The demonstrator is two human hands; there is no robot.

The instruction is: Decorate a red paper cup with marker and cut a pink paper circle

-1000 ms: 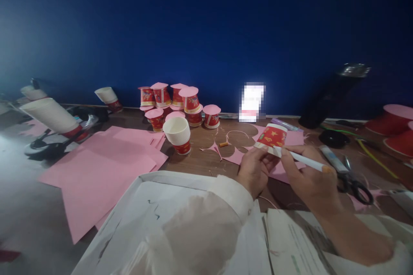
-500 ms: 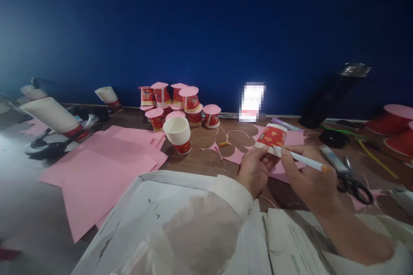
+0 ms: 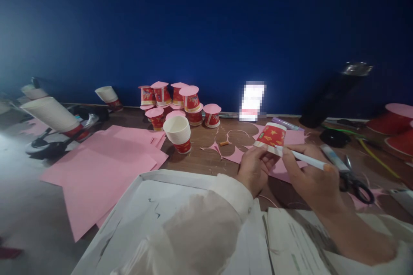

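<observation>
My left hand (image 3: 255, 169) is closed on the lower rim of a red paper cup (image 3: 271, 134) with gold figures and a pale band. In my right hand (image 3: 314, 176) is a white marker (image 3: 305, 158) with an orange end, its tip at the cup's pale rim. Whether the tip touches the rim is hard to see. Pink paper scraps (image 3: 284, 171) lie under and around the hands. Black-handled scissors (image 3: 359, 189) and a white tube (image 3: 334, 157) rest just right of my right hand.
Stacked red cups with pink paper discs (image 3: 190, 99) stand along the blue wall. Nested paper cups (image 3: 177, 133) stand nearer. Pink sheets (image 3: 106, 172) lie left, beside a white box lid (image 3: 155, 206). A lit phone (image 3: 252, 102) leans at the back, a dark bottle (image 3: 325, 94) further right.
The marker and my right hand have shifted slightly to the right along the cup's rim. My left hand and the cup have barely moved.
</observation>
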